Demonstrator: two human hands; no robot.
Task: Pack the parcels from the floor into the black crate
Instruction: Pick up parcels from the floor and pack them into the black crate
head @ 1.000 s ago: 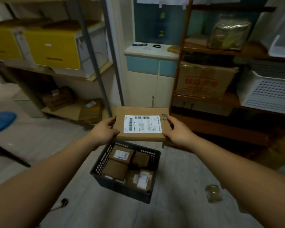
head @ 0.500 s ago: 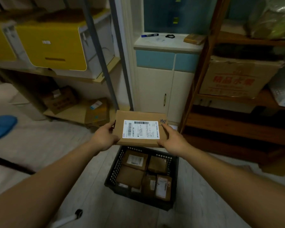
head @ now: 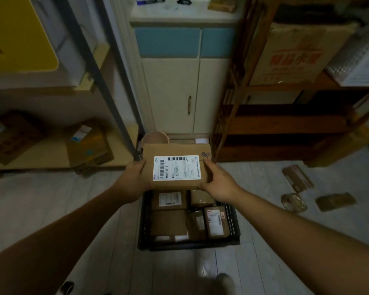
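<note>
I hold a flat brown cardboard parcel [head: 177, 167] with a white shipping label level above the far end of the black crate [head: 189, 244]. My left hand [head: 133, 177] grips its left edge and my right hand [head: 216, 180] grips its right front corner. The crate stands on the floor below and holds several brown parcels [head: 168, 222], some with white labels. On the floor to the right lie two loose brown parcels [head: 297, 177] [head: 336, 201] and a clear wrapped packet [head: 293, 202].
A white and blue cabinet [head: 179, 81] stands straight ahead. A metal rack with yellow bins and boxes [head: 87, 143] is on the left, a wooden shelf unit [head: 285, 124] with a carton on the right. My shoe [head: 225, 282] shows near the bottom edge.
The view has tilted down and come closer to the crate. The parcel stays in both hands and now hangs lower over the crate's far end. Loose parcels on the right floor have come into view.
</note>
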